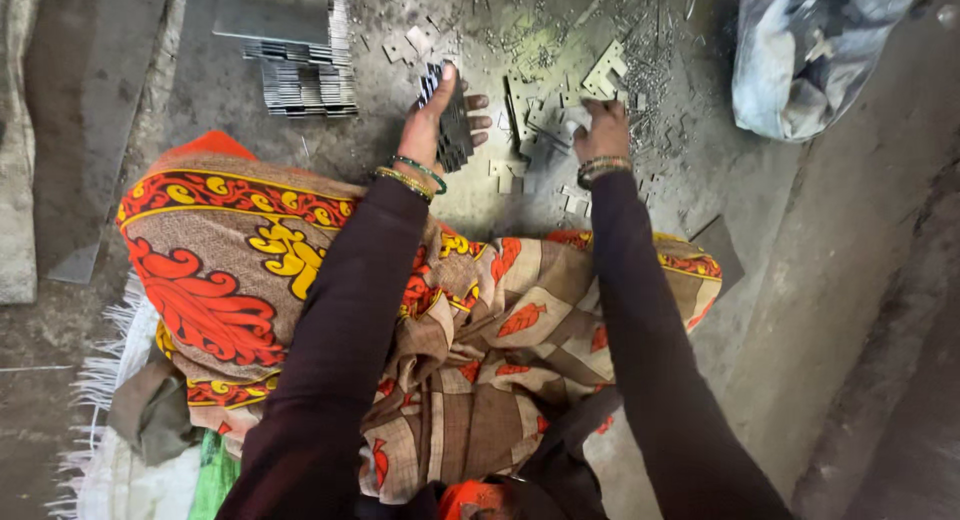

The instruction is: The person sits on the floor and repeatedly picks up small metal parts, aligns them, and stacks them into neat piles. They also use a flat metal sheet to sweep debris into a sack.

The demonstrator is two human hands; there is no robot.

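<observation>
My left hand grips a thick stack of flat notched metal plates, held on edge above the floor. My right hand reaches down into a scatter of loose metal plates on the grey floor, its fingers closed around one of them. A pale notched plate lies just beyond that hand. Both wrists wear bangles over dark sleeves. A patterned red, yellow and brown cloth covers my lap.
A tall pile of stacked metal plates stands at the far left. Small metal scraps litter the floor at the far right. A grey plastic sack sits at the top right. A concrete ledge runs along the right.
</observation>
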